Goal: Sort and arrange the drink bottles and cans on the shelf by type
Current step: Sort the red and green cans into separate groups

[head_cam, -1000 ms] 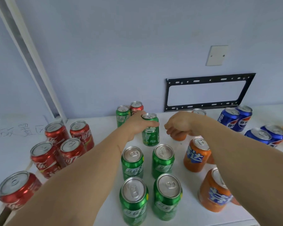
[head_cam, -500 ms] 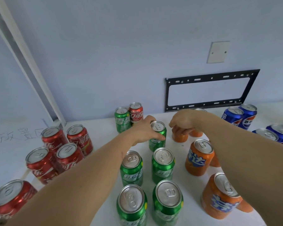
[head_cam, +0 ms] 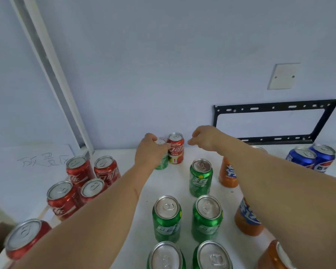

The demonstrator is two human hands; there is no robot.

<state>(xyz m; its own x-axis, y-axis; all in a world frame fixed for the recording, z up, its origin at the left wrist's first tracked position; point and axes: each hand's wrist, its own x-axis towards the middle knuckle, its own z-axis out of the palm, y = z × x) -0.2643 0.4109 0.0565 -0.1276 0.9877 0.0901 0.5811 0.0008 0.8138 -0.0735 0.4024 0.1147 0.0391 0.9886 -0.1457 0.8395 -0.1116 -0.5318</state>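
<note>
The left hand [head_cam: 150, 150] curls round a green can [head_cam: 162, 162] at the back of the white shelf [head_cam: 175, 183], touching the lone red can [head_cam: 175, 148] just beside it. The right hand [head_cam: 204, 137] hovers near that red can, fingers loosely curled, holding nothing. Five more green cans [head_cam: 201, 177] stand in two columns at the centre, red cans [head_cam: 80, 169] grouped left, orange cans [head_cam: 228, 173] right, blue cans [head_cam: 311, 158] far right
</note>
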